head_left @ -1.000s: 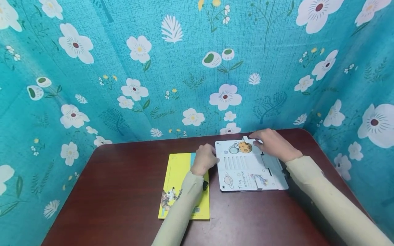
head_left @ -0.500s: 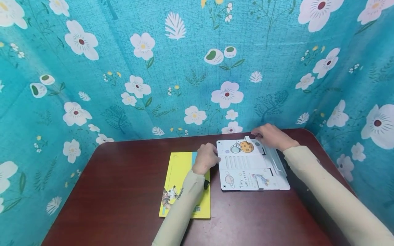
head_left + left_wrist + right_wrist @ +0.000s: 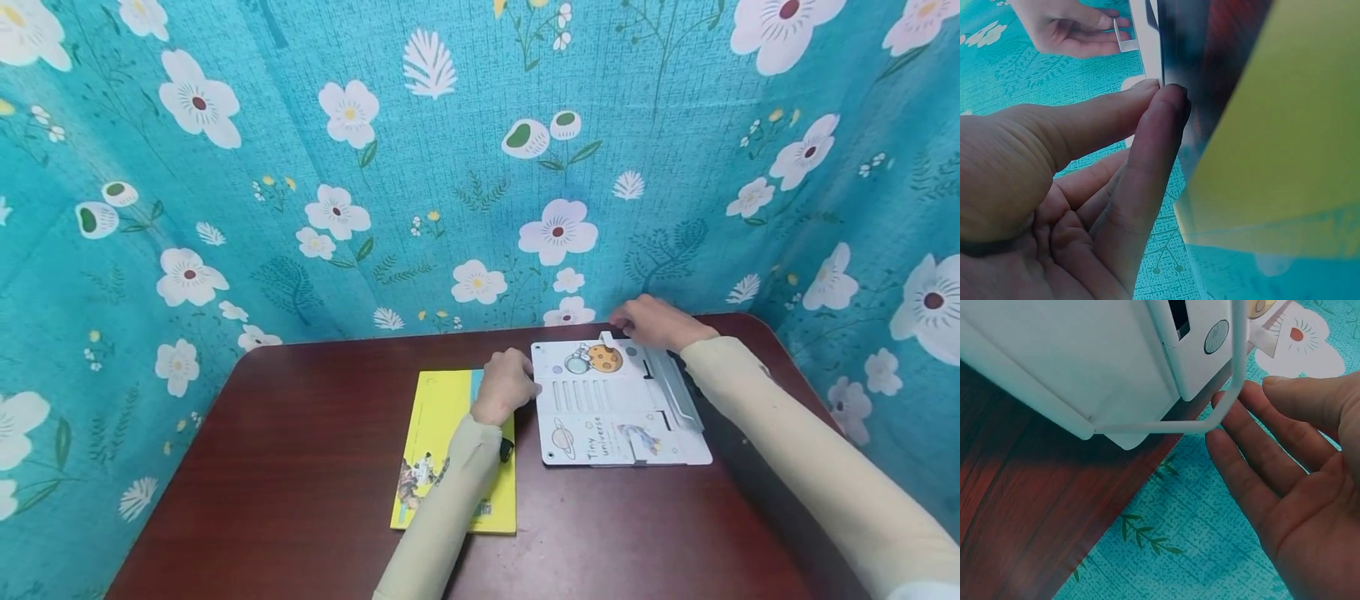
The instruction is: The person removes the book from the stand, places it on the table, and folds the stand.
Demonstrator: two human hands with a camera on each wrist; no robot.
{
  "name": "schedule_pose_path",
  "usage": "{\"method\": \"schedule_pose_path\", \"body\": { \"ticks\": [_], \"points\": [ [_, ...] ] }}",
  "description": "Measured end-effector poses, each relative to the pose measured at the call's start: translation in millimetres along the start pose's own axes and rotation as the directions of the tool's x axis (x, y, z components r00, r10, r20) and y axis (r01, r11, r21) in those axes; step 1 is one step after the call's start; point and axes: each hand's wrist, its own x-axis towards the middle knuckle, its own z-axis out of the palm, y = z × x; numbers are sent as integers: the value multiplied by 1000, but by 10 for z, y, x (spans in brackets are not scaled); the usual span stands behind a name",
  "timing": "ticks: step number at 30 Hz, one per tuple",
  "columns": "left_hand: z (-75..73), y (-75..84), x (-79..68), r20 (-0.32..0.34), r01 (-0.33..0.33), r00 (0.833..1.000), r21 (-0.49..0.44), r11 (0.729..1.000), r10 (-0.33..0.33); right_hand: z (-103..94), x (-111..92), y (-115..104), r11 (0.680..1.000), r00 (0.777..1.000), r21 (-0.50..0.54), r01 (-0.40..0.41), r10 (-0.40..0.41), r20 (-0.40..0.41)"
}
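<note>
A white book stand (image 3: 577,396), printed with an astronaut, a planet and "Tiny universe", lies on the right half of the table. My left hand (image 3: 506,385) pinches its left edge between thumb and forefinger, as the left wrist view shows at the stand's thin edge (image 3: 1150,44). At the far right corner is my right hand (image 3: 654,323), palm visible and fingers loosely extended in the right wrist view. Its fingertips are right at the bent white wire support (image 3: 1238,356), which stands raised from the panel (image 3: 1079,362). The thumb stays apart from the wire.
A yellow book (image 3: 435,417) lies left of the stand, partly under my left forearm. The dark red-brown table (image 3: 300,467) ends at a blue-green floral curtain (image 3: 420,208), close behind the stand and my right hand.
My right hand has drawn back from over the stand's right part to its far right corner. The grey-white support there now shows, tilted up. The left hand keeps its grip on the left edge.
</note>
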Motion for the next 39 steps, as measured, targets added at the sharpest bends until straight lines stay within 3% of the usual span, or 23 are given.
{"method": "schedule_pose_path", "body": {
  "ticks": [15,31,39],
  "points": [
    [22,31,-14,11,30,999,-10,999,-30,63,137,34,999,999,47,1,-4,51],
    [16,37,-33,11,33,999,-14,999,-33,59,29,-1,998,998,23,52,-53,17],
    [9,56,-24,26,49,998,-28,998,-48,72,-10,3,999,1000,32,23,-24,21]
  ]
}}
